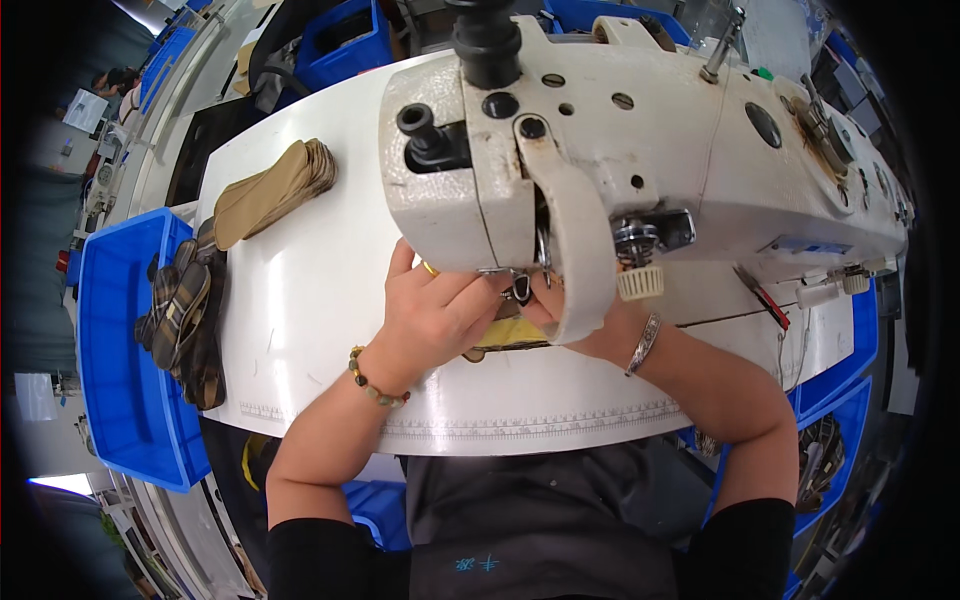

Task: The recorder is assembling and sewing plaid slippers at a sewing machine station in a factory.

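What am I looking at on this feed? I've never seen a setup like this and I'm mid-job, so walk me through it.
There's no robot here: these are a person's bare hands. The single picture comes from a fisheye camera worn on the head, looking down, so straight edges bend near the rim and picture left is the person's left.

The big white machine is a sewing machine. Below its head, the left hand and right hand are at a piece with yellow on it; the machine partly hides the right hand, so its exact grip is unclear.

On the white table lie a stack of brown shaped pieces, plaid pieces overlapping a blue bin, and a red-handled tool at right.
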Demonstrator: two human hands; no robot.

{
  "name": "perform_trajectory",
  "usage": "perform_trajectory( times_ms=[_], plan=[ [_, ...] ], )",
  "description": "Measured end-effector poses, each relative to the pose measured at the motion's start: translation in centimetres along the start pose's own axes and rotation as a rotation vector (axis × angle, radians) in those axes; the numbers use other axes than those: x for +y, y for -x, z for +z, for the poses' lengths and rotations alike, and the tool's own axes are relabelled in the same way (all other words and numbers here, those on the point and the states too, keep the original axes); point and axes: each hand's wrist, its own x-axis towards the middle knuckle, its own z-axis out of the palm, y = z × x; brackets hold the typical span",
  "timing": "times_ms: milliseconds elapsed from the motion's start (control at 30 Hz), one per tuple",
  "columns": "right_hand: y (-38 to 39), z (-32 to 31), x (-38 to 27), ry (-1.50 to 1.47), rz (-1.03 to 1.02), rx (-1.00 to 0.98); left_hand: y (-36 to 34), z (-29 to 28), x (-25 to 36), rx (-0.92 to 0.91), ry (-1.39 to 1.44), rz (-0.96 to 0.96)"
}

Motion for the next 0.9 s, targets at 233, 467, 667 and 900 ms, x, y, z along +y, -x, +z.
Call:
perform_trajectory(
  times_ms=[233, 467, 667, 900],
  plan=[
    [-0.6, -0.6, -1.1, -0.003, 0.018, -0.066, 0.3, 0.4, 0.7, -0.003, -0.045, -0.085],
    [-0.4, -0.3, -1.1, 0.008, -0.004, -0.065, 0.2, 0.5, 0.1, -0.038, 0.08, -0.129],
    [1.0, 0.5, 0.1, -0.054, 0.2, -0.15, -2.4, -3.9, 1.1, -0.053, -0.12, -0.239],
    [0.9, 0.6, 0.4, 0.023, 0.071, -0.039, -1.2, -3.6, 0.8, -0.107, 0.018, -0.25]
  ],
)
